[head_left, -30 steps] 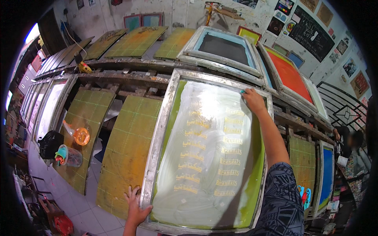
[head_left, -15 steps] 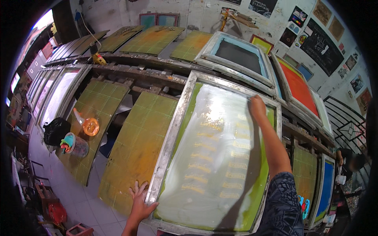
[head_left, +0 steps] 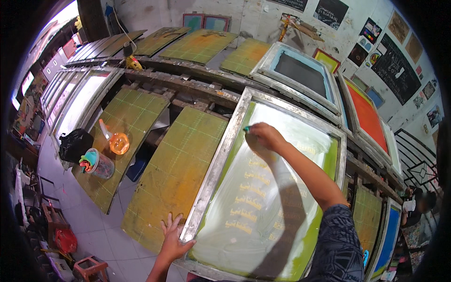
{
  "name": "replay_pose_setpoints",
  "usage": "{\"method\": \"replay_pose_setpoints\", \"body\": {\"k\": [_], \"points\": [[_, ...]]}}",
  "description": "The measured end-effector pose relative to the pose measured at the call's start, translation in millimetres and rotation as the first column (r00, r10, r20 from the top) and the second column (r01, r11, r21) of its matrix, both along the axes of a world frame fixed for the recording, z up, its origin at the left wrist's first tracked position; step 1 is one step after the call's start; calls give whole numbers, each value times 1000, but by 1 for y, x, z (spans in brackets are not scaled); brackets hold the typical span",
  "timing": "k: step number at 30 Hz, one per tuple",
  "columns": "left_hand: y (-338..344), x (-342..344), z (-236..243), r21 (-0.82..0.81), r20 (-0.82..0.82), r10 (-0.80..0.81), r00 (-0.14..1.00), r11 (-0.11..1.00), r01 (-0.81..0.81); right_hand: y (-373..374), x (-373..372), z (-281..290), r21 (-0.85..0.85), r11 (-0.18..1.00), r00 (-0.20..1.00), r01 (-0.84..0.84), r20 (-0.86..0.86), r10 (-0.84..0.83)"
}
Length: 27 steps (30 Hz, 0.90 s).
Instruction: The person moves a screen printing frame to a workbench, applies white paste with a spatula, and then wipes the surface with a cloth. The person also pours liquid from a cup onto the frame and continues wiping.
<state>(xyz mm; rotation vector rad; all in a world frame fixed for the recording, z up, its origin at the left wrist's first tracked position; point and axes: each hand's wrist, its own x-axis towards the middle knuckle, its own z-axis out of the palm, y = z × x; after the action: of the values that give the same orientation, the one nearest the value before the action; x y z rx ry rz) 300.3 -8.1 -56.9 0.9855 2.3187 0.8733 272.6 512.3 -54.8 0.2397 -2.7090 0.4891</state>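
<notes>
The right hand (head_left: pixel 264 137) has swept from the far right corner of the screen frame (head_left: pixel 217 162) to its far left, fingers curled around a small green-tipped wiper (head_left: pixel 247 129); the left hand (head_left: pixel 173 239), fingers spread, presses the frame's near left corner against the yellow-green board (head_left: pixel 174 174).

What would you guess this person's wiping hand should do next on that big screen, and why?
Probably sweep back across and down the mesh. The right hand presses a small teal pad at the upper left corner of the screen frame, beside the green border, so most of the wet, pale mesh lies below and to its right. The left hand braces the lower left corner.
</notes>
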Motion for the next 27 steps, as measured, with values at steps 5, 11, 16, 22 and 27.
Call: {"method": "replay_pose_setpoints", "body": {"k": [5,11,16,22,27], "points": [[7,-5,5,12,-12,-23,1000,1000,23,47,-25,23,46,883,884,467,-39,-466],[0,7,-4,-15,-9,9,1000,1000,-9,-40,-15,-10,-77,939,930,336,-133,-344],[14,1,-2,29,-25,-14,1000,999,15,61,11,-19,111,859,866,500,-49,-498],[17,2,-3,10,-15,-23,1000,1000,23,-23,7,-13,-49,936,930,347,147,-337],[8,4,-5,6,-18,20,1000,1000,-20,-67,81,-18,173,944,945,282,122,-304]]}}
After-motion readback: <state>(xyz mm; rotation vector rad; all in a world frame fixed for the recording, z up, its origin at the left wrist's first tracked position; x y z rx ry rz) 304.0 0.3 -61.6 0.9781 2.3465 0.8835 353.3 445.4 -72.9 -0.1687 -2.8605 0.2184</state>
